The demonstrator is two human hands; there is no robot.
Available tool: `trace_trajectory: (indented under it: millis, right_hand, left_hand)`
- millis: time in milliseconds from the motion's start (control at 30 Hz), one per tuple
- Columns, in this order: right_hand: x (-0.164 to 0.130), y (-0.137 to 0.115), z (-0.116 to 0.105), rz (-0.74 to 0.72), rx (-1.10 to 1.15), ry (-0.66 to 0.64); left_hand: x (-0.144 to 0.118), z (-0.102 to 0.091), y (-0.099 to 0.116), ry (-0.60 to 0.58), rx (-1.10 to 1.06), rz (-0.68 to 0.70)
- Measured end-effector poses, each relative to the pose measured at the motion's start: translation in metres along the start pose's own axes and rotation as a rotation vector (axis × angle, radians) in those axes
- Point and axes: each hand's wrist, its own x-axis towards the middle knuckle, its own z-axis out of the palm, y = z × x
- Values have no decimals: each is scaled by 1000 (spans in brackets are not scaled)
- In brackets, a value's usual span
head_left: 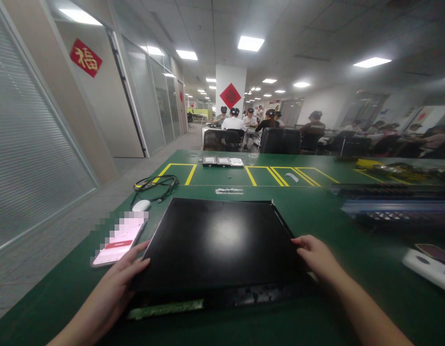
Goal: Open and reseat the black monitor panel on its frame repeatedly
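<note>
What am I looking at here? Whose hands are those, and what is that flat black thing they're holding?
There is only one picture, taken by a camera worn on a person's head, looking forward and down. No machine is involved: the left hand and right hand belong to that person. Each grips a side edge of a flat black panel lying on a green table. A green circuit strip shows beneath its near edge. Left of it lie a phone, a white mouse and a black cable. Other people sit at tables far behind.
</note>
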Motion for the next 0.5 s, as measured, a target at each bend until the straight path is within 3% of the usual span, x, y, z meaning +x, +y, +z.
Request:
trace_trajectory:
  millis: [500]
  right_hand:
    - [2,0,3,33,25,18]
  left_hand:
    - [-3,5,-2,-4,-90,0]
